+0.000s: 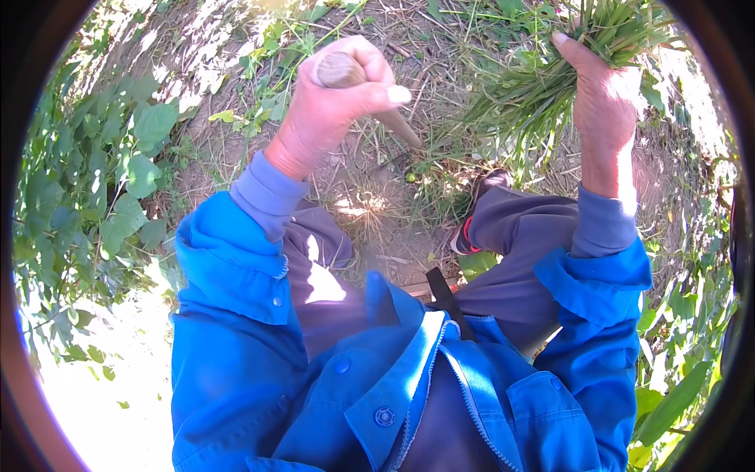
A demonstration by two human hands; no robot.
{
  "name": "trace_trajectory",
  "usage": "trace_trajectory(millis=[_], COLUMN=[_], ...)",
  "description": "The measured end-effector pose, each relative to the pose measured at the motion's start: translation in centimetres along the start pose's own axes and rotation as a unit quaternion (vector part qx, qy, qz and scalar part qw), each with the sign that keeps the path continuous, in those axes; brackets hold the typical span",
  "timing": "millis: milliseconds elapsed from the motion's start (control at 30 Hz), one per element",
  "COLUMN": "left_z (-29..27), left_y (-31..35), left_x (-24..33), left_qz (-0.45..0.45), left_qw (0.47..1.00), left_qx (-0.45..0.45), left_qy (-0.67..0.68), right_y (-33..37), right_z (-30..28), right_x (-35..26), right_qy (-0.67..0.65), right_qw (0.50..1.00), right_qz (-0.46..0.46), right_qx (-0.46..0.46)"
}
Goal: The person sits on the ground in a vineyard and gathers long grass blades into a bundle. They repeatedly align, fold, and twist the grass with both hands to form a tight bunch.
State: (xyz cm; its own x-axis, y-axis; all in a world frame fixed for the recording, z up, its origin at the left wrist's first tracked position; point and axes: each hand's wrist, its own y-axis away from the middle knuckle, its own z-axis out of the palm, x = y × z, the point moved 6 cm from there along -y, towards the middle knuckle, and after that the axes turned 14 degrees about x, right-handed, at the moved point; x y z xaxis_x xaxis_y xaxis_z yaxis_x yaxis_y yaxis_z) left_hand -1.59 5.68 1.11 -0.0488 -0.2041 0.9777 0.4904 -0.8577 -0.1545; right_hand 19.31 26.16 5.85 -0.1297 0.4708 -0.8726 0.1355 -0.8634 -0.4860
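My left hand (318,114) is wrapped round a thick wooden handle (403,128), its rounded butt pointing up between thumb and fingers. The handle slants down and to the right, toward the ground; what its lower end carries cannot be made out. At the upper right, my right hand (607,102) grips a bunch of long green grass (531,90). The blades fan out to the left of the fist and above it. Both hands are held out in front of my knees, well apart from each other.
Dry soil (346,169) strewn with straw and cut stems lies between my feet. A dark shoe with red trim (465,236) is planted below the grass bunch. Broad-leaved plants (141,173) crowd the left side, and more leafy growth (676,397) stands at the right.
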Motion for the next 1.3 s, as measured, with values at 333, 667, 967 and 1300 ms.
trace_trajectory(millis=[333, 667, 967, 1300], left_z=[2.5, 1.2, 0.4, -2.7], left_y=[0.8, -0.7, -1.8, -2.7], left_x=[0.3, -0.3, -1.0, -1.5], left_qz=[-0.017, 0.009, 0.012, 0.038], left_qw=[0.999, 0.999, 0.994, 0.974], left_qx=[-0.039, 0.037, 0.106, 0.192], left_qy=[-0.021, -0.029, 0.027, 0.113], right_y=[0.5, 0.7, 0.9, 1.6], right_z=[0.8, 0.4, 0.7, 1.5], right_x=[0.1, 0.4, 0.0, -1.9], right_qy=[-0.027, -0.023, -0.025, -0.003], right_qw=[0.999, 0.999, 0.998, 1.000], right_qz=[0.016, 0.037, 0.041, 0.019], right_qx=[0.009, 0.024, 0.029, -0.002])
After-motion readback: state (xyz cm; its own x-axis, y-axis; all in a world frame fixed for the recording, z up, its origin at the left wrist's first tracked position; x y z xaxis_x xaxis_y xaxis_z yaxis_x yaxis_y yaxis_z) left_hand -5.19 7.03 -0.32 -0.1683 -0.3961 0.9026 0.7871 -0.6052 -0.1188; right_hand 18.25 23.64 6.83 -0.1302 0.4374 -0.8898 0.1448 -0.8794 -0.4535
